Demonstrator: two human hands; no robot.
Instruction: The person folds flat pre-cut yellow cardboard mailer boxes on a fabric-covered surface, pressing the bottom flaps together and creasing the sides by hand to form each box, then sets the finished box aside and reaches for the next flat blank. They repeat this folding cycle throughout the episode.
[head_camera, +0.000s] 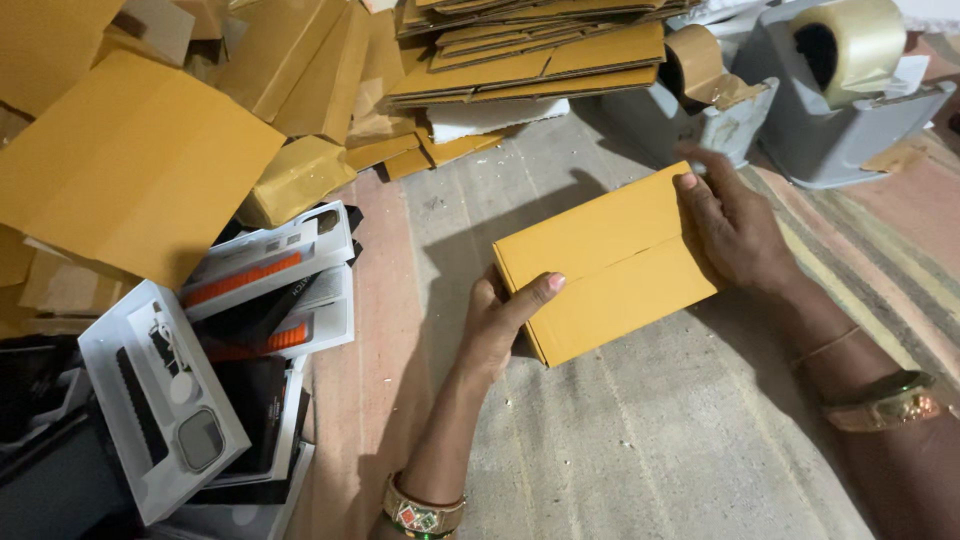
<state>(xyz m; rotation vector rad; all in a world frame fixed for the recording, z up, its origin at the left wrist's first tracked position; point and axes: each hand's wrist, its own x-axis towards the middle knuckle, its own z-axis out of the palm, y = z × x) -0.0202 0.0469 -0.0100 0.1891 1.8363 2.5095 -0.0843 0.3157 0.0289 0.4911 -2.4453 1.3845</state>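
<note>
Closed yellow box (608, 262) lies on the striped floor mat (640, 440). My left hand (497, 322) clamps its near corner, thumb on top; right hand (733, 228) presses the far edge flat. Flaps should stay flush; tape dispensers (790, 100) stand just beyond.

Left hand (505, 320): fingers (490, 300) mostly hidden beneath the yellow box (605, 262); only the thumb lies on top. Box underside unseen. Right forearm cut off by the right and bottom edges. Grey tape dispenser (850, 120) cropped at the right edge. Dark packages (50, 470) at lower left cropped, contents indistinct.
</note>
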